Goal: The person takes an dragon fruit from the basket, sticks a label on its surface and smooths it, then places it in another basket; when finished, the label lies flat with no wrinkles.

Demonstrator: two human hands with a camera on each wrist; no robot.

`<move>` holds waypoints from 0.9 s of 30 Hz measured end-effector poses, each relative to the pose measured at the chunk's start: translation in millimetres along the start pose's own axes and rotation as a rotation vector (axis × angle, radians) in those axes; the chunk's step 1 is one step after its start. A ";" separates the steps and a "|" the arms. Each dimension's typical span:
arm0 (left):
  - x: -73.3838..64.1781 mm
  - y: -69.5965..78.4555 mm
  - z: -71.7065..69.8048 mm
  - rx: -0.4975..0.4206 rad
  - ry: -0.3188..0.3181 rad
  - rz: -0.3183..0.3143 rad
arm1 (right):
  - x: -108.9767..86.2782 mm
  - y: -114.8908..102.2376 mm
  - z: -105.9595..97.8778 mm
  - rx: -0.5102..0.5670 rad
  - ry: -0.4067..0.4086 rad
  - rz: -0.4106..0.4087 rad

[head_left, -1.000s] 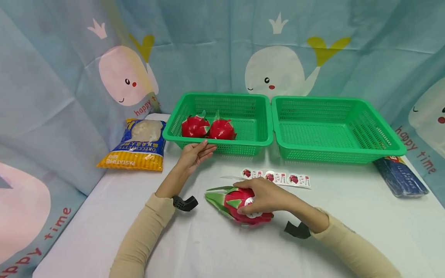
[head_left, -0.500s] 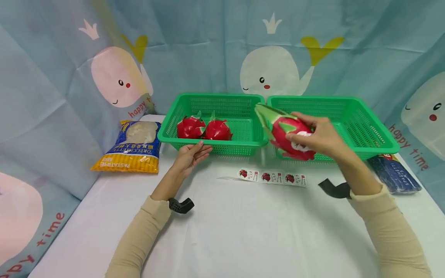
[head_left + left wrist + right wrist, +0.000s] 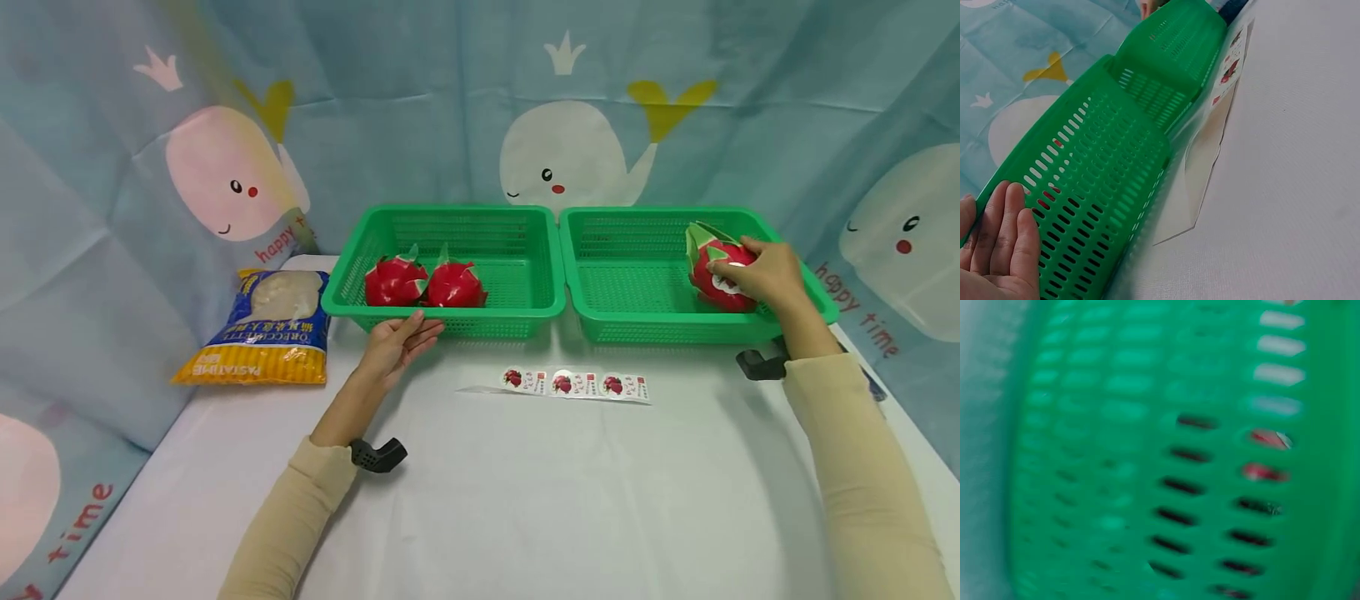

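My right hand [image 3: 771, 271] grips a red dragon fruit [image 3: 716, 279] with green leaf tips and a round white sticker on its side. Hand and fruit are inside the right green basket [image 3: 637, 317], towards its right end. In the right wrist view, the basket wall [image 3: 1141, 437] fills the blurred picture, with bits of red behind its slots. Two dragon fruits [image 3: 456, 285] lie side by side in the left green basket [image 3: 517, 313]. At that basket's front rim rests my left hand [image 3: 393, 346], its straight fingers [image 3: 1007, 231] against the outer wall.
A strip of dragon fruit stickers [image 3: 573, 384] lies on the white table in front of the baskets. A blue and yellow pasta bag [image 3: 262, 333] stands left of them. At the right, a blue spaghetti pack [image 3: 873, 385] is mostly hidden behind my right arm.
My right hand has lifted the stickered dragon fruit off the table and carried it right and back into the right basket. My left hand has stayed at the left basket's rim.
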State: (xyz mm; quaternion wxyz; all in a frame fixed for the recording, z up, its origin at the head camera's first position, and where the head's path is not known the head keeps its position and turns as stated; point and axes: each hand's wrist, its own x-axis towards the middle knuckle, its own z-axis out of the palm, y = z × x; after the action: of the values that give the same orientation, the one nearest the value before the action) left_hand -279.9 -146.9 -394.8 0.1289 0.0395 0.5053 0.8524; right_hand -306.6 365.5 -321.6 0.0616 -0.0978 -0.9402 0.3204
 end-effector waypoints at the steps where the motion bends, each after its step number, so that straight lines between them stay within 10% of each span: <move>1: -1.1 -0.1 -1.1 0.003 0.002 0.004 | 1.7 3.8 1.2 -0.013 -0.015 0.009; 16: -2.8 -0.1 -1.9 0.024 0.031 0.039 | 17.6 18.7 3.3 -0.106 -0.198 0.105; 27: -3.0 2.4 0.7 0.021 0.039 0.001 | 5.4 3.1 10.3 -0.260 -0.130 -0.069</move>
State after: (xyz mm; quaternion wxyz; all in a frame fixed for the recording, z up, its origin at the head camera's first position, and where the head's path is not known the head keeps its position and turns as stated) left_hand -277.3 -148.2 -392.2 0.1180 0.0245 0.5167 0.8476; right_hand -313.2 363.0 -331.3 -0.0017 -0.0515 -0.9786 0.1993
